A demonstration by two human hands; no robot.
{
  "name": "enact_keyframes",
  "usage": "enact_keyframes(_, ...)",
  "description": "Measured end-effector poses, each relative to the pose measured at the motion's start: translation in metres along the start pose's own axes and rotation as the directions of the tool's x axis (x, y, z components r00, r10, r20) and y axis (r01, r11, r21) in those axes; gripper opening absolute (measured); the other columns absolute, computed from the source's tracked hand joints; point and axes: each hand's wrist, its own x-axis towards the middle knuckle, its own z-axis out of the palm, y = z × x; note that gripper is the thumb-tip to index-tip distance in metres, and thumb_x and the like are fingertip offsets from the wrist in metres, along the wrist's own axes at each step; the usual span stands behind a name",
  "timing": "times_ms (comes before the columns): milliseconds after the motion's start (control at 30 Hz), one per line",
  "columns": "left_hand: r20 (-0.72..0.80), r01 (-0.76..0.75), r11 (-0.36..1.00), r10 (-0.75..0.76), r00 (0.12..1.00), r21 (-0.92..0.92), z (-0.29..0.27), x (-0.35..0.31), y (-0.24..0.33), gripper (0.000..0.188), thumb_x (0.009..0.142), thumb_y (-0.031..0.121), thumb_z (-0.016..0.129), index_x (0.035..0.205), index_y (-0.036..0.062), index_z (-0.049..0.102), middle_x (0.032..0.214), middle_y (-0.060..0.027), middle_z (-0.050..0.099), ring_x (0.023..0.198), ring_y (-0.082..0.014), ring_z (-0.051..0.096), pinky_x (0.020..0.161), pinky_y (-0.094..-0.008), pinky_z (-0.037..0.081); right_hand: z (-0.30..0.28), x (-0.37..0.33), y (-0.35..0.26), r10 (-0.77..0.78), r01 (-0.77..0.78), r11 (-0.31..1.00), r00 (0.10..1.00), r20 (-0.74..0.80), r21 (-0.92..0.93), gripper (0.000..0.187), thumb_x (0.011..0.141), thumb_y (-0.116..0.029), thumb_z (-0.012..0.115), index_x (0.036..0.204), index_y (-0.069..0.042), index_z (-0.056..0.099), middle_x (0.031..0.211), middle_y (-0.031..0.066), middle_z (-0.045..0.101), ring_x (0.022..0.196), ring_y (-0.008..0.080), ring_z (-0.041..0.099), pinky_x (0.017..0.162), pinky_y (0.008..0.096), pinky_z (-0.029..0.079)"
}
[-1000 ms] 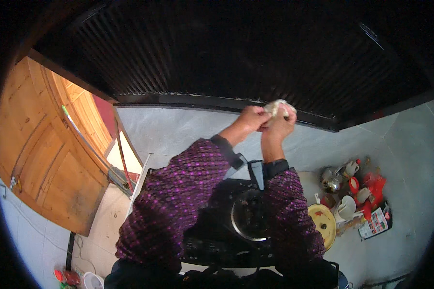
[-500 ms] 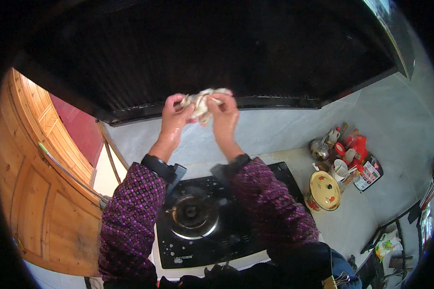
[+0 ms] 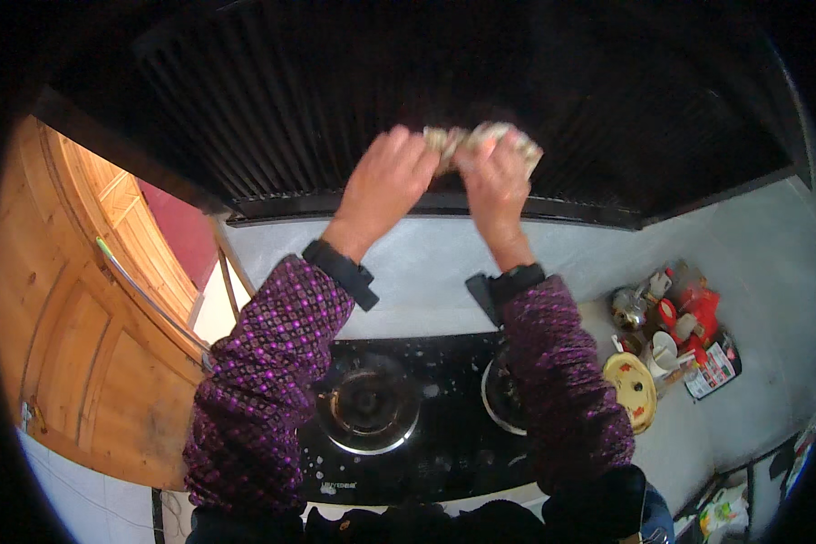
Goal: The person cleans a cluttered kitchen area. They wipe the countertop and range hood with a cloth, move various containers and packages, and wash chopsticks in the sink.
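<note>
Both my hands are raised in front of the black slatted range hood (image 3: 245,109). My left hand (image 3: 385,186) is closed on one end of a pale, crumpled cloth (image 3: 446,143), its back toward me. Around the bunched other end of the cloth, my right hand (image 3: 497,195) is closed as well, with a loose corner sticking out past the fingers. The cloth is stretched and twisted between the two fists, and the fingers are slightly blurred. Below my forearms lies a black glass gas stove (image 3: 449,408) with two round burners, the right one partly covered by my sleeve.
On the counter at right stand a yellow lidded pot (image 3: 627,381), a white cup (image 3: 664,347), a metal kettle (image 3: 629,308) and red-capped containers (image 3: 698,313). A grey wall (image 3: 408,272) rises behind the stove. A wooden door (image 3: 82,317) is at left.
My hands have moved up and to the right with the cloth, against the hood. They now grip it in fists rather than with fingertips. The view has shifted slightly.
</note>
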Motion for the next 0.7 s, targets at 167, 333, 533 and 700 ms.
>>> enact_keyframes(167, 0.255, 0.02, 0.992, -0.051, 0.966, 0.125, 0.036, -0.053, 0.013, 0.017, 0.072, 0.009, 0.059, 0.088, 0.0049, 0.059, 0.087, -0.0059, 0.049, 0.088, -0.0223, 0.049, 0.077, -0.0327, 0.046, 0.025, -0.085, -0.024, 0.156, -0.176, 0.969, 0.98, 0.125, 0.174, 0.02, 0.071, -0.001, 0.066, 0.089, -0.008, 0.062, 0.084, 0.0087, 0.056, 0.084, 0.0306, 0.057, 0.072, 0.0434, 0.046)
enact_keyframes(333, 0.372, 0.136, 0.978, -0.187, 0.909, 0.161, 0.041, -0.071, 0.034, 0.017, 0.074, 0.008, 0.059, 0.089, 0.0024, 0.06, 0.093, -0.0066, 0.054, 0.091, -0.023, 0.051, 0.079, -0.0332, 0.048, 0.011, -0.102, -0.023, 0.224, -0.351, 0.92, 0.836, 0.501, 0.174, 0.013, 0.072, -0.001, 0.068, 0.082, -0.008, 0.065, 0.089, 0.0091, 0.061, 0.087, 0.0288, 0.06, 0.077, 0.0393, 0.049)
enact_keyframes(533, 0.162, 0.158, 0.987, -0.159, 0.974, 0.023, -0.003, -0.058, 0.032, 0.016, 0.075, 0.006, 0.059, 0.09, 0.0004, 0.059, 0.104, -0.0095, 0.057, 0.094, -0.0258, 0.054, 0.086, -0.0356, 0.048, -0.002, -0.046, -0.047, 0.128, -0.198, 0.916, 0.969, 0.213, 0.348, 0.015, 0.071, -0.001, 0.067, 0.083, -0.008, 0.063, 0.081, 0.0095, 0.053, 0.077, 0.0285, 0.056, 0.07, 0.0395, 0.049)
enact_keyframes(700, -0.132, 0.151, 0.988, -0.154, 0.979, -0.031, -0.047, -0.036, -0.038, 0.028, 0.073, 0.006, 0.062, 0.101, 0.0036, 0.06, 0.103, -0.0082, 0.056, 0.091, -0.026, 0.055, 0.083, -0.0336, 0.05, 0.031, 0.028, -0.058, 0.109, -0.139, 0.944, 0.988, 0.113, 0.3, 0.03, 0.069, -0.001, 0.069, 0.097, -0.011, 0.067, 0.083, 0.0066, 0.052, 0.077, 0.0249, 0.055, 0.068, 0.035, 0.048)
